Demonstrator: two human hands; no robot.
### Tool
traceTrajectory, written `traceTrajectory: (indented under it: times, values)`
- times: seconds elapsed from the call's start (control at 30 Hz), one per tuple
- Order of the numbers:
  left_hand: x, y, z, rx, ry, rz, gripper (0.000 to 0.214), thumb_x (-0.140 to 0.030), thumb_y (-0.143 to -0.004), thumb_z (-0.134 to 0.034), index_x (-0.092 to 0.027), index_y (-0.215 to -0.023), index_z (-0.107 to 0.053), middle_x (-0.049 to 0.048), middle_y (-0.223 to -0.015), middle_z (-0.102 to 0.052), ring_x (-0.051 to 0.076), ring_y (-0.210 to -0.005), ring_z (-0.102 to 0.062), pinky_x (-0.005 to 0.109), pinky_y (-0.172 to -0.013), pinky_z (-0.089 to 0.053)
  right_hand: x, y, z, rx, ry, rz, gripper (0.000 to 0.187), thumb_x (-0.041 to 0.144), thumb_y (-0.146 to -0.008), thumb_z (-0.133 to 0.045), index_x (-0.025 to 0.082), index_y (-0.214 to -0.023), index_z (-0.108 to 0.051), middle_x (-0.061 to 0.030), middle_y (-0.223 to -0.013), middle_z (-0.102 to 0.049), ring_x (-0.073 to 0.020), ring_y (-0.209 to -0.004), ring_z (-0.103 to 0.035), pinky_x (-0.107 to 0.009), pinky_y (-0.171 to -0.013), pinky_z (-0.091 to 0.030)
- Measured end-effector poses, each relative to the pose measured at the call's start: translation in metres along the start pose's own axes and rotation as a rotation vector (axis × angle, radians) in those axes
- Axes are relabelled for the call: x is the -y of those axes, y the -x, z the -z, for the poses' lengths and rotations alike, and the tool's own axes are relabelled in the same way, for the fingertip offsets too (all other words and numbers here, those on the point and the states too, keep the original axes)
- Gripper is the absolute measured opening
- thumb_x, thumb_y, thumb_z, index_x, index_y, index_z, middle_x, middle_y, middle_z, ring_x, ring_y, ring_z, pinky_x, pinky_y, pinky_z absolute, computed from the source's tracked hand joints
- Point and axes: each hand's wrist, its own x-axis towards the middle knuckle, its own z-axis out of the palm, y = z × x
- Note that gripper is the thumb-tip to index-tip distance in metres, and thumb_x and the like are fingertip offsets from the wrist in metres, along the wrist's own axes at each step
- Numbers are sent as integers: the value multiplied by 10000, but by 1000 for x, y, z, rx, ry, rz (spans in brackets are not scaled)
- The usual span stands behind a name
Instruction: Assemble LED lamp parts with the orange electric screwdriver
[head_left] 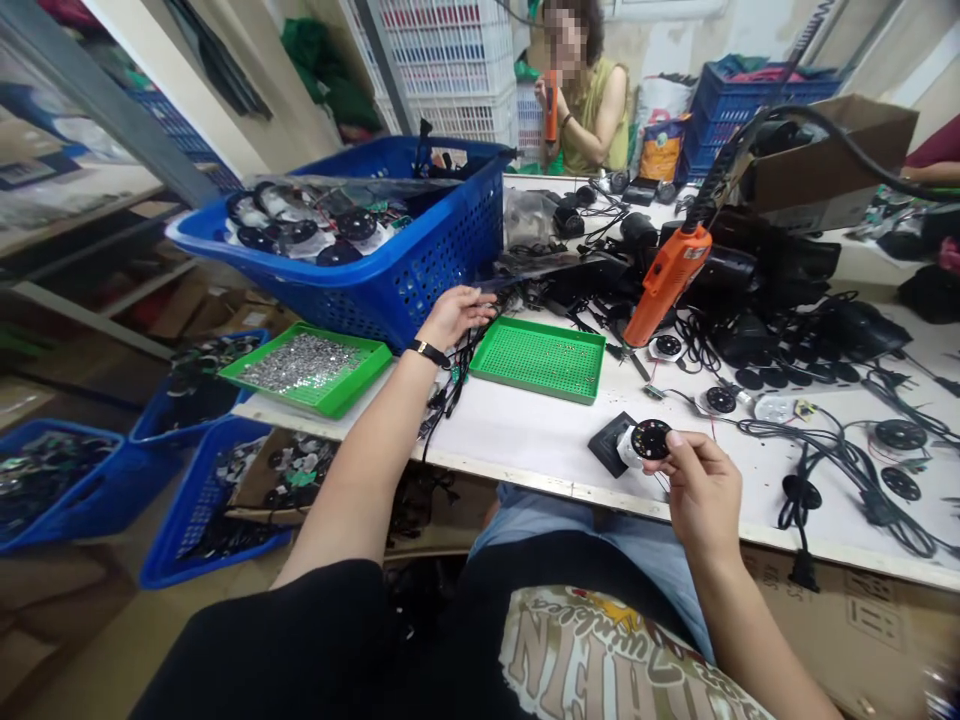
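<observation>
My right hand (703, 482) pinches the edge of a small black round disc (651, 440) that has a white part behind it, just above the table's front edge. Under the disc lies a flat black square piece (609, 445). My left hand (459, 315) is stretched forward with its fingers extended, beside the blue basket (360, 295) and close to some thin black cables (457, 380); I see nothing held in it. To the right of that hand lies a green perforated tray (517, 365) with a few small metal pieces. An orange electric screwdriver (667, 285) hangs over the table.
Another green tray (330, 395), heaped with small metal parts, sits at the left. Cables (802, 440), round discs (721, 400) and black housings (847, 335) crowd the right side. Blue bins (180, 540) stand on the floor. Across the table, a person (600, 110) holds another orange tool.
</observation>
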Motion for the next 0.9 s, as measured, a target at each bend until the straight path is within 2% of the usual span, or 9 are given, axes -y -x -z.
traceTrajectory:
  times: [0.13, 0.27, 0.3, 0.33, 0.43, 0.47, 0.53, 0.67, 0.9]
  values:
    - [8, 8, 9, -161, -155, -13, 216, -98, -856, -675, -176, -754, -501, 18, -751, -661, 102, -598, -579, 259, -665, -491, -7, -2, -7, 65, 0, -35, 295, 423, -764, -846, 164, -773, -705, -29, -900, -754, -103, -543, -673, -265, -563, -591]
    - [6, 55, -9, -223, -277, -182, 167, -72, -840, -709, -180, -891, -593, 10, -964, -665, 117, -850, -607, 237, -840, -487, -10, -3, -13, 101, -18, -65, 318, 432, -778, -829, 163, -730, -665, -40, -1009, -729, -89, -552, -665, -265, -551, -587]
    - [6, 75, -19, -182, -399, -326, 137, -112, -857, -715, -180, -943, -633, 27, -1040, -670, 140, -924, -618, 253, -875, -491, -10, -3, -13, 100, -20, -71, 326, 432, -782, -826, 163, -716, -653, -38, -1022, -720, -84, -549, -660, -264, -548, -583]
    - [7, 98, -31, -68, -495, -450, 113, -177, -897, -699, -185, -1005, -666, 41, -1094, -677, 167, -989, -628, 283, -908, -498, -10, -2, -13, 100, -22, -75, 332, 429, -786, -823, 163, -701, -642, -35, -1030, -713, -78, -542, -653, -261, -548, -578]
    - [13, 171, -74, 384, -566, -650, 310, -377, -934, -720, -213, -1193, -676, 65, -1207, -696, 219, -1131, -632, 377, -1007, -506, -8, 1, -11, 124, -15, -82, 336, 404, -812, -808, 162, -671, -623, -26, -1027, -701, -50, -502, -613, -239, -523, -539]
    - [17, 191, -89, 462, -561, -688, 414, -420, -914, -745, -213, -1260, -652, 81, -1240, -691, 229, -1155, -628, 395, -1018, -510, -7, 3, -9, 137, -8, -83, 336, 396, -822, -801, 161, -664, -620, -25, -1029, -699, -41, -489, -596, -229, -501, -518]
    - [25, 219, -114, 508, -583, -724, 583, -458, -876, -782, -204, -1366, -595, 109, -1275, -679, 252, -1194, -610, 425, -1033, -509, -4, 5, -5, 154, 6, -78, 344, 387, -831, -794, 160, -648, -612, -20, -1040, -691, -26, -465, -563, -217, -451, -473]
    - [40, 235, -137, 449, -592, -740, 507, -391, -890, -778, -232, -1343, -615, 90, -1173, -710, 255, -1116, -627, 443, -981, -528, 1, 11, 4, 146, 46, -78, 353, 390, -823, -797, 162, -630, -609, -9, -1056, -671, -8, -426, -514, -214, -387, -427]
    - [57, 241, -136, 500, -594, -634, 477, -345, -854, -819, -235, -1280, -635, 73, -1129, -727, 249, -1066, -639, 432, -933, -542, -1, 24, 21, 175, 226, -88, 334, 444, -855, -750, 167, -693, -658, -28, -1070, -671, -13, -408, -513, -232, -390, -420]
